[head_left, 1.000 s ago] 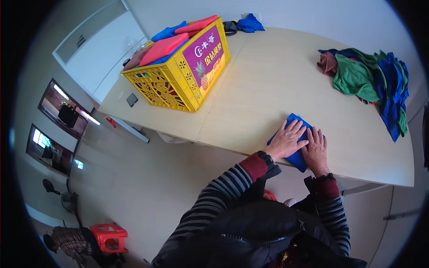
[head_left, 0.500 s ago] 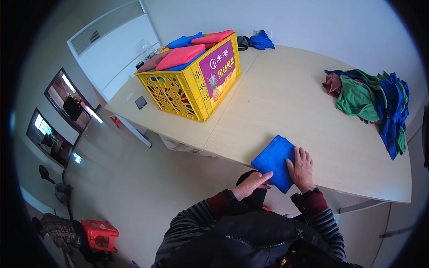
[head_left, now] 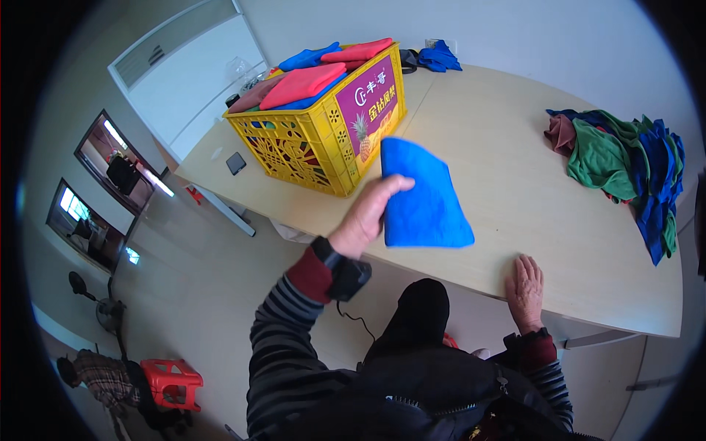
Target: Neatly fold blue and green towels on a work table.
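Observation:
A folded blue cloth is held up over the front of the table by my left hand. The thumb lies on top near the cloth's left edge, and the other fingers are hidden beneath it. My right hand rests flat on the table's near edge with its fingers stretched out, holding nothing. Just beyond the left hand stands a yellow plastic crate, filled above its rim with folded cloths. A folded red cloth lies on top there, beside blue and brownish ones.
On the right side of the table lies a loose heap of green, blue and brown cloths. A crumpled blue cloth sits by the wall. Left of the crate is a small dark phone-like object. A person is near a red stool.
My left hand has lifted the folded blue cloth off the table's near edge and carried it up and left toward the crate. The right hand has let go of it and moved slightly right.

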A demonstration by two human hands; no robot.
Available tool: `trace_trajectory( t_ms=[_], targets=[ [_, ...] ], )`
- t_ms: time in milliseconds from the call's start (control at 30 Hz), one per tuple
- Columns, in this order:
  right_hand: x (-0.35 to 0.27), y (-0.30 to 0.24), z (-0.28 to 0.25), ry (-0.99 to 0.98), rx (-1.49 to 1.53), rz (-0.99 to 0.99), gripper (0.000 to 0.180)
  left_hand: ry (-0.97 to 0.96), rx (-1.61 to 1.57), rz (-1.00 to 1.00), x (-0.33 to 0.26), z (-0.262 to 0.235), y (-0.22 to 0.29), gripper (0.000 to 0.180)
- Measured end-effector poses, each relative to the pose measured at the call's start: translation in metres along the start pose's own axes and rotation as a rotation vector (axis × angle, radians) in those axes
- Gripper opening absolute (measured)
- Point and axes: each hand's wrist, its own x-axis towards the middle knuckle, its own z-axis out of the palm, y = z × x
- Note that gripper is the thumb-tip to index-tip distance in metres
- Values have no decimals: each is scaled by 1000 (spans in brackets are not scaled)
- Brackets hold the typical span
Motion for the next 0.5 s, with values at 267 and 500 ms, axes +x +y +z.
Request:
trace_trajectory(
  t_ms=[267,500],
  targets=[
    [2,-1,-12,-54,-80,121,50,78,162,249,231,-3,183,52],
    [15,-4,-13,-54,-130,164,50,225,222,464,417,-73,260,60]
  ],
)
